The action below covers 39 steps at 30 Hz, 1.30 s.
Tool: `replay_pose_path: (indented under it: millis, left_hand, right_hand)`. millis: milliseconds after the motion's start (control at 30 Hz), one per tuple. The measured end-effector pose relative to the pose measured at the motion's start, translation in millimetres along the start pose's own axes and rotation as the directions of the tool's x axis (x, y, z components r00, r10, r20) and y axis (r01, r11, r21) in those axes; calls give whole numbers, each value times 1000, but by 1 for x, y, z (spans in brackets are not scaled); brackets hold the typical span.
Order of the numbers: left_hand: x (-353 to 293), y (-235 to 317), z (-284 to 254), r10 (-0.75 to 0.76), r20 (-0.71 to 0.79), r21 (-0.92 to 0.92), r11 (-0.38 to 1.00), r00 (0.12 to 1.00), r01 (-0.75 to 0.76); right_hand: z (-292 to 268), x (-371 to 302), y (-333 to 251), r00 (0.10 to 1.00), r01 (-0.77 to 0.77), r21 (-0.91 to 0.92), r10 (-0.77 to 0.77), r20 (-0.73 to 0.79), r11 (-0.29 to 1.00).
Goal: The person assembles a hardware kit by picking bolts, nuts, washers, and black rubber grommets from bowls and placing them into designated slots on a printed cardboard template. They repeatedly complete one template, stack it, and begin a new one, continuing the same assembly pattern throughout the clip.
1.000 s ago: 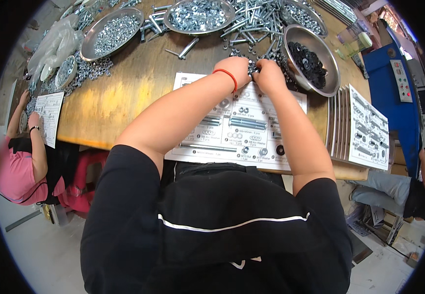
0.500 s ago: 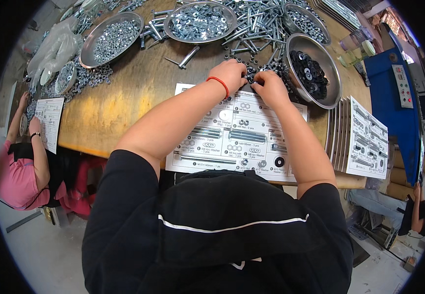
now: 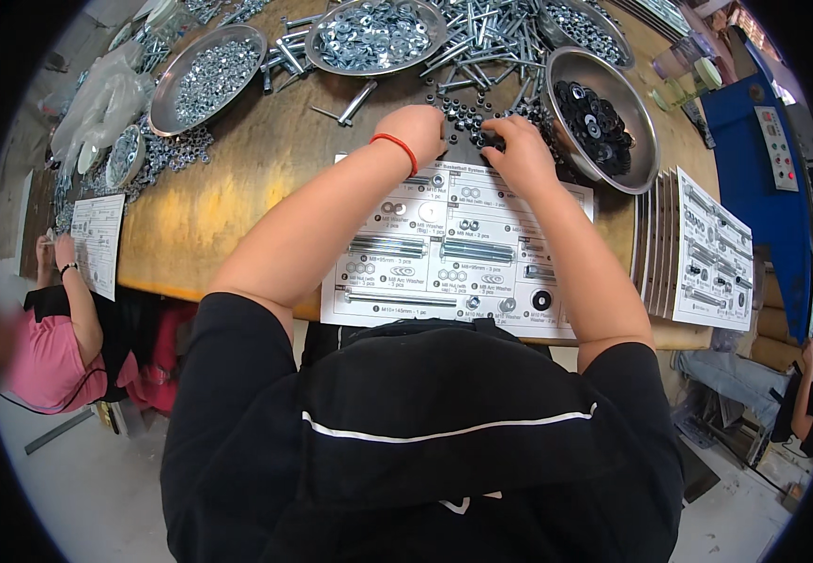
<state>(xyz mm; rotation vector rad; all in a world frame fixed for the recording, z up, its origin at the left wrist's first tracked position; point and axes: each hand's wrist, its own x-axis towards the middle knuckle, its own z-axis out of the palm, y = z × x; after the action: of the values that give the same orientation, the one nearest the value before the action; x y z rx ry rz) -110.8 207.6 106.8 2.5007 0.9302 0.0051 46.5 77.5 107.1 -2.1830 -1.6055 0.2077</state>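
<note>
Head view, itemised:

- Left hand point(image 3: 416, 127): red band at the wrist, fingers curled down onto a heap of small black nuts point(image 3: 467, 120); whether it pinches one cannot be told.
- Right hand point(image 3: 519, 150): fingers bent and pressed together on the same heap, just beside the left hand; grip hidden.
- Small black nuts: loose on the wooden table point(image 3: 237, 188), at the far edge of the printed parts sheet point(image 3: 453, 253).
- Printed parts sheet: flat before the person, with bolts, washers and nuts laid on its outlines.
- Steel bowl of black washers point(image 3: 599, 113): just right of the right hand.
- Steel bowl of silver washers point(image 3: 373, 36): beyond the hands.
- Steel bowl of silver nuts point(image 3: 205, 66): far left.
- Long silver bolts point(image 3: 481, 42): scattered between the bowls.
- Stack of parts sheets point(image 3: 697, 253): at the table's right end.
- Co-worker in a pink top point(image 3: 45, 357): at the left edge.
</note>
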Motion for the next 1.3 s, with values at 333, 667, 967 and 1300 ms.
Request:
replay_pose_path:
  millis: [333,667,967,1300]
  left_hand:
    - [-1,20,18,263,-185,70,965,947,-254]
    - [4,11,28,323,-206,-30,942,924,-336]
    - [10,12,30,368,-121,-45,926,922,-375]
    - [-51,-13,-8,251,-394,-103,944,884,-314]
  right_hand:
    - [2,6,3,998,-20,1,20,58,1000]
    - [-1,2,11,992,11,100,-23,120,995]
    - [0,-4,19,994,54,155,-67,86,987]
    - [-11,-34,-17,995,63,214,-45,-88,975]
